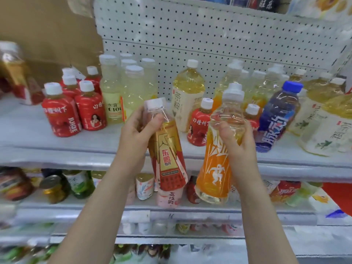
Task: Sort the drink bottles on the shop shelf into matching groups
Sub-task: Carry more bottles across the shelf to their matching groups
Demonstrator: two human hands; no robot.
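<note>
Both hands hold bottles in the air in front of the white shelf (28, 130), just out past its front lip. The left hand (136, 130) is wrapped around the neck of a red-and-gold bottle (167, 155), which tilts with its cap up and to the left of the blue-capped bottle (276, 115) standing on the shelf. The right hand (235, 138) is wrapped around the upper body of an orange bottle (215, 164), nearer that blue-capped bottle and leaning slightly toward it; the two held bottles are close together but not touching. Directly left of the blue-capped bottle a small red juice bottle (200, 124) stands near the shelf's front edge, partly behind the orange bottle, and a tall tea bottle (187, 96) stands behind that. Much farther left, a cluster of red juice bottles (74, 109) sits beside pale yellow bottles (122, 88). Between that cluster and the small red juice bottle, the shelf surface is bare, right behind the left hand. To the right of the blue-capped bottle, large tea bottles (327, 121) crowd the shelf up to its front edge. The pegboard back panel (209, 35) rises behind everything.
</note>
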